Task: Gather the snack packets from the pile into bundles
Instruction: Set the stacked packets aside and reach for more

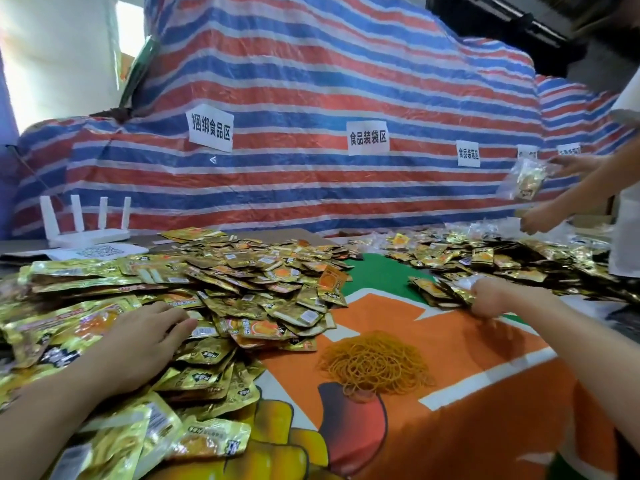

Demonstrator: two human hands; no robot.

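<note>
A big pile of gold snack packets covers the left half of the table. My left hand lies flat on it, fingers straight, pressing the packets. A second spread of gold packets lies at the right. My right hand grips a stack of packets at that spread's near edge, fingers curled round it. A heap of yellow rubber bands sits on the orange cloth between my arms.
Another person's hands work at the far right, one holding a clear bag of packets. A white router stands at the back left. A striped tarpaulin with paper signs rises behind the table. Orange-and-green cloth shows in the middle.
</note>
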